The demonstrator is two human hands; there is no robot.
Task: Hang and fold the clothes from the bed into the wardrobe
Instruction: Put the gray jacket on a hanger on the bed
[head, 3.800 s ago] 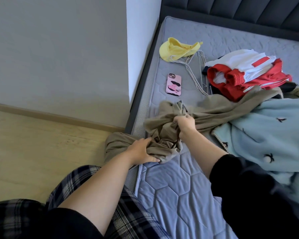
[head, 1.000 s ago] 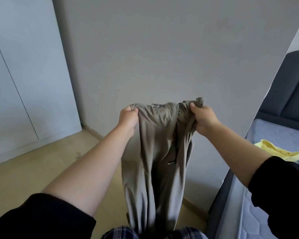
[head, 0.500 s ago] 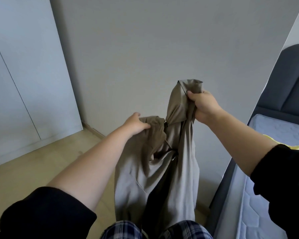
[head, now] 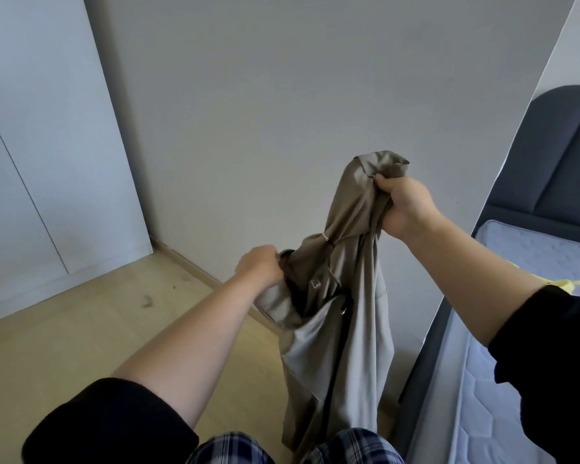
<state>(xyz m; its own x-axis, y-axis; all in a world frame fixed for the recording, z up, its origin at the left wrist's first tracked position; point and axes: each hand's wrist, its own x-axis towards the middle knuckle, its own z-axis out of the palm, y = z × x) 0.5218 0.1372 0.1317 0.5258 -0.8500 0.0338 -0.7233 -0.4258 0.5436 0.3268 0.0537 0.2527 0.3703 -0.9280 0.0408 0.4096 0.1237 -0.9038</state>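
khaki trousers [head: 335, 329] hang free for folding, right hand [head: 406, 209] and left hand [head: 260, 267] each with grip closed on the waist.

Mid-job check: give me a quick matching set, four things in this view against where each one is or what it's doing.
Things:
1. left hand
2. right hand
3. yellow garment
4. headboard

States:
A. lies on the mattress
B. grips the top bunch of the khaki garment, held higher
C. dark and padded, far right
D. holds the khaki garment lower down

Pairs: 1-D; 2-B; 3-A; 4-C
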